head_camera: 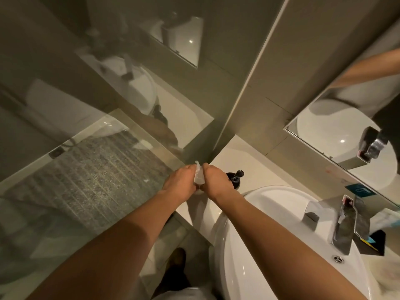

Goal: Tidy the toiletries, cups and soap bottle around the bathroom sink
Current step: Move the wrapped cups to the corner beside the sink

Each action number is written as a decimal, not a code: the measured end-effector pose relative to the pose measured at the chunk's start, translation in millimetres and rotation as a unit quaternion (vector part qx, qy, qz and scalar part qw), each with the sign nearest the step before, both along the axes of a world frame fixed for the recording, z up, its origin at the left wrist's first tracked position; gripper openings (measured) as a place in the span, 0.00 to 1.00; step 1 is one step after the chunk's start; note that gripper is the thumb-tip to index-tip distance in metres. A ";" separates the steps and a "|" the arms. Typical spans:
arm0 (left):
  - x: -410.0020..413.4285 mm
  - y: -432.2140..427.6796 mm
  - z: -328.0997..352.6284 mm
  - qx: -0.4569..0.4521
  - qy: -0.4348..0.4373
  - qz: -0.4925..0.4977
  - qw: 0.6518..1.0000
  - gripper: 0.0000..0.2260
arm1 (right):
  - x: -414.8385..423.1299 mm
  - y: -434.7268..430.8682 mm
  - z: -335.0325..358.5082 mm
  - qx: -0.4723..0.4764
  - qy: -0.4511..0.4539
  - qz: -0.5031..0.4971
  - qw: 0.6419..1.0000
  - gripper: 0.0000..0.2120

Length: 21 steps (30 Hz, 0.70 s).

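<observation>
I have both hands out at the far corner of the surface (249, 167), at 12 o'clock from the sink (281, 245). My left hand (180, 184) and right hand (216, 180) are pressed close together, both pinching a small clear wrapper (198, 175) between them. The black soap bottle (234, 177) stands just at 3 o'clock of my right hand, touching or nearly so. The tap (344, 226) sits at the sink's 3 o'clock.
</observation>
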<state>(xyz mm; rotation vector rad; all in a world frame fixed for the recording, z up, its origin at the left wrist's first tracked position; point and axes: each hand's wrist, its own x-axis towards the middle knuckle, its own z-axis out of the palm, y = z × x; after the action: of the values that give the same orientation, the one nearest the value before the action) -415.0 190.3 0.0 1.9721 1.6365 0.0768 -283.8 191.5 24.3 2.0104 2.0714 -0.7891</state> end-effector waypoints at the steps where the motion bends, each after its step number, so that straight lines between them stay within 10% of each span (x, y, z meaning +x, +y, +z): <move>1: -0.5 0.1 -1.1 -0.002 0.002 -0.002 1.000 0.15 | -0.6 0.7 0.0 0.001 0.007 -0.001 1.000 0.13; 21: -21.0 -56.4 78.8 0.026 -0.099 -0.096 0.990 0.23 | 37.5 -97.6 50.7 0.120 0.233 -0.057 0.963 0.28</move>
<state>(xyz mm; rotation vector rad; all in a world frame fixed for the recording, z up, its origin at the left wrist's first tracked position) -436.0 133.9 78.7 2.0787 1.3260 0.2345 -246.3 93.9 75.0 2.2596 2.4144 -1.1835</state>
